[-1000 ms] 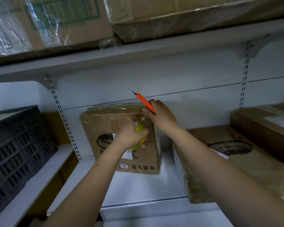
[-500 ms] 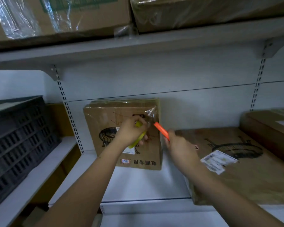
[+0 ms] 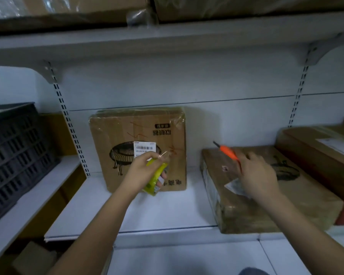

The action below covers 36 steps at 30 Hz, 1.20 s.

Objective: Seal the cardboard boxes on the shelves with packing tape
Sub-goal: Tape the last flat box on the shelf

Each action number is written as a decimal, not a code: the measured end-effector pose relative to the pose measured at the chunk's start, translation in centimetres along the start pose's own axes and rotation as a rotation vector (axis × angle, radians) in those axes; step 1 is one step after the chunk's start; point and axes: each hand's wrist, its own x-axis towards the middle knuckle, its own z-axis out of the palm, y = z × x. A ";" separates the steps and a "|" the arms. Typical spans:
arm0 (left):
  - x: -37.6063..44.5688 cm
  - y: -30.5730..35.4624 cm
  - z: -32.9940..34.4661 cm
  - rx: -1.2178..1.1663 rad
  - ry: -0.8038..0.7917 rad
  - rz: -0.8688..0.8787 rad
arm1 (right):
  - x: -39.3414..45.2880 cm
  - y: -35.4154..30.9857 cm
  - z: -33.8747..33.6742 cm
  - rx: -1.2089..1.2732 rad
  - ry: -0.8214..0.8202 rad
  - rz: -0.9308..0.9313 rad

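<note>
boxes sit on the white shelf [image 3: 167, 213]: one box [image 3: 139, 135] stands upright against the back wall, shiny tape over its top, and a flat box [image 3: 266, 205] lies to its right, apart from it. your left hand [image 3: 145, 171] is in front of the upright box, fingers curled around a yellow tape roll [image 3: 155, 179]. your right hand [image 3: 256, 175] is above the flat box and grips an orange cutter [image 3: 227, 152], blade pointing up and left. a dark crate [image 3: 14, 155] is at far left.

Cutter [image 3: 227, 152] blurred (handle end hidden)
</note>
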 end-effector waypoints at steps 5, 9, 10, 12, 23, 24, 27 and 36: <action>-3.4 -2.2 1.8 -0.152 -0.001 -0.051 | -1.7 0.7 3.4 -0.118 -0.078 0.068; -5.4 -5.3 2.7 -0.235 0.012 -0.108 | -3.2 -4.2 0.5 0.482 0.135 -0.168; -5.9 -6.1 3.0 -0.247 0.012 -0.116 | -4.1 -6.2 -0.2 0.677 0.024 -0.165; -6.9 -7.6 3.5 -0.249 0.021 -0.139 | -5.6 -10.0 -0.2 0.970 -0.306 -0.062; -10.4 -12.0 5.1 -0.266 0.095 -0.376 | -8.7 -13.4 6.5 0.977 -0.517 -0.029; -10.5 -12.3 5.5 -0.279 0.111 -0.402 | -8.8 -13.6 6.9 0.950 -0.500 -0.041; -11.1 -13.0 6.5 -0.279 0.134 -0.451 | -9.4 -13.8 8.0 0.856 -0.474 -0.089; -9.4 -13.8 6.9 -0.193 0.113 -0.585 | -9.7 -14.3 10.6 0.753 -0.395 -0.168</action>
